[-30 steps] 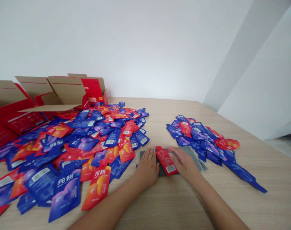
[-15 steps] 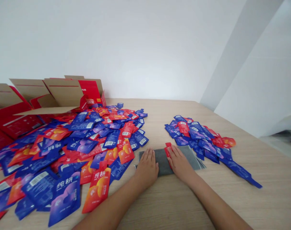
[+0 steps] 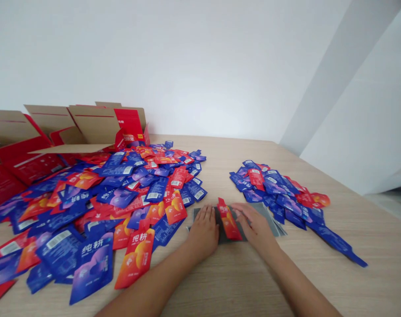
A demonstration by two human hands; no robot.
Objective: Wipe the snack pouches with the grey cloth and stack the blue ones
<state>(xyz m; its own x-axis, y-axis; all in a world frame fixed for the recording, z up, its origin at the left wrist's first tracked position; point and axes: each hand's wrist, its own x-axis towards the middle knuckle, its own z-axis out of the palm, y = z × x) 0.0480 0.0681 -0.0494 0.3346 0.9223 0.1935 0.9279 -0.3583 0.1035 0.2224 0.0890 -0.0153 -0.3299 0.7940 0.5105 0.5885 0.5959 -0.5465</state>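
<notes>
A red-and-orange pouch (image 3: 229,221) sits tilted over a thin stack of dark grey sheets (image 3: 265,213), its printed front showing. My right hand (image 3: 255,226) is at the pouch's right edge, fingers bent and closed along that edge; the exact contact is partly hidden. My left hand (image 3: 204,229) lies flat on the left end of the grey sheets, fingers stretched out, holding nothing. To its left spreads a large heap of blue and red pouches (image 3: 121,193). A smaller pile of pouches (image 3: 276,189) lies beyond my right hand.
Open red cardboard boxes (image 3: 31,169) stand at the back left, flaps up, behind the large heap. One long blue pouch (image 3: 339,242) points out from the smaller pile toward the right. A white wall (image 3: 213,66) rises behind the wooden table (image 3: 217,154).
My right hand has gone from lying flat over the red pouch to bent fingers at its right edge. The pouch has shifted left and its front is now uncovered. My left hand stays put.
</notes>
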